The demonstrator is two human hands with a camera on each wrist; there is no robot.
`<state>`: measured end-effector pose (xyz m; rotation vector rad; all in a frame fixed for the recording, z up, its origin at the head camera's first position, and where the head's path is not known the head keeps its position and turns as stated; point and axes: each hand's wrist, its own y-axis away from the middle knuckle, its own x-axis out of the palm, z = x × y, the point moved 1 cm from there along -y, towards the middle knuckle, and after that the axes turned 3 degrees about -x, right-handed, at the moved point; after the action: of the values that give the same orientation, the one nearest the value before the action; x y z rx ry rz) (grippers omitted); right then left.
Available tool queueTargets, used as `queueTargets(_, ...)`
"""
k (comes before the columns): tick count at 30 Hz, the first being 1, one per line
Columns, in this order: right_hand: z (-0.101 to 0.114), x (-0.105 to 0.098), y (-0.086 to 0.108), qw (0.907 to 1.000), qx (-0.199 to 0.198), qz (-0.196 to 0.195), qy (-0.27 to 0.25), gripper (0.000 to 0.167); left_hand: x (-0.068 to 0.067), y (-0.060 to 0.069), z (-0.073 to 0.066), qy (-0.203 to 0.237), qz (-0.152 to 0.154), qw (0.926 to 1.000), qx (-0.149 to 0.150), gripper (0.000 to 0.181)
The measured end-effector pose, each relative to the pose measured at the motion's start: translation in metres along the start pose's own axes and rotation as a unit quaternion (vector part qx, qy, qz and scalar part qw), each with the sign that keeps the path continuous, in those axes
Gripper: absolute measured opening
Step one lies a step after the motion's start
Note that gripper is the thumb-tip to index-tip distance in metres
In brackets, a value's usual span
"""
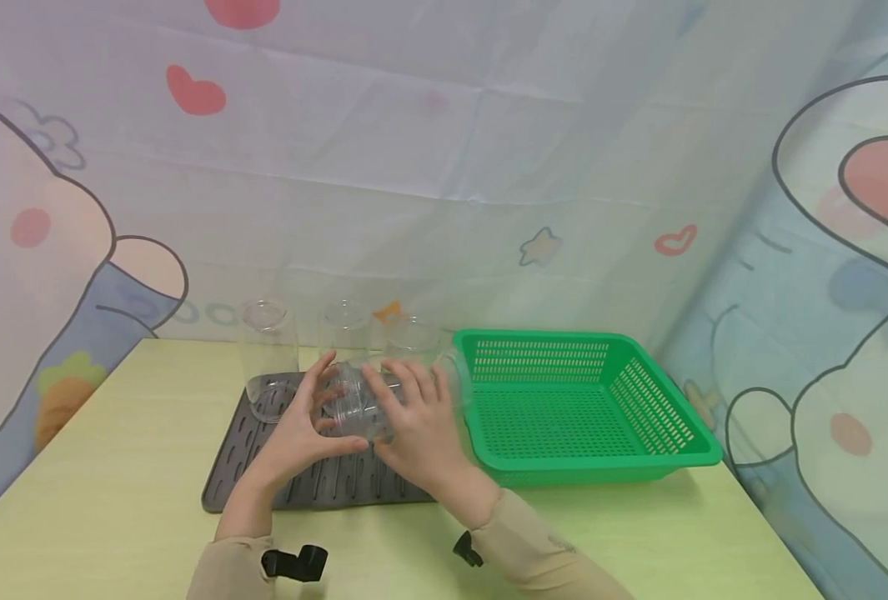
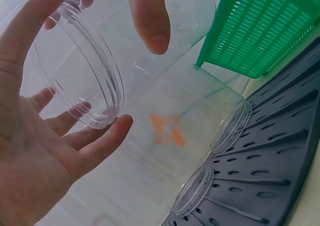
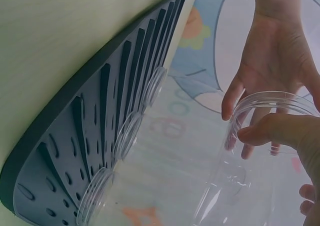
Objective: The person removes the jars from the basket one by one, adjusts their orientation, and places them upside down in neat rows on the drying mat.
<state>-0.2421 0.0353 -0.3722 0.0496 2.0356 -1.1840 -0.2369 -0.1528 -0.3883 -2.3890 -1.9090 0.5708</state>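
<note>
A clear plastic jar lies sideways in the air above a grey ridged drying mat, its threaded mouth facing left. My right hand grips the jar's body, thumb near the rim in the right wrist view. At the mouth end, my left hand curves its thumb and fingers around the rim; its palm faces the opening. Three similar clear jars stand mouth-down on the mat: a left one, a middle one and a right one, the latter two partly hidden behind my hands.
A green slotted basket stands right of the mat, close to the held jar's base. Both rest on a pale yellow table. Behind hangs a cartoon-printed cloth.
</note>
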Motion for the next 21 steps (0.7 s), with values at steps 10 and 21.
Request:
queueTargets(10,0.0052,0.0038,0.0027,0.9998,-0.014,-0.006,0.009,0.095,-0.0001,0.0008,0.0022,-0.005,-0.005,0.9999,-0.008,0.11)
queueTargets(21,0.0062,0.0007,0.0021,0.9997,-0.006,0.023,-0.005,0.1,-0.0009,0.0012,0.0025,-0.011,-0.016,0.9998,0.001,0.096)
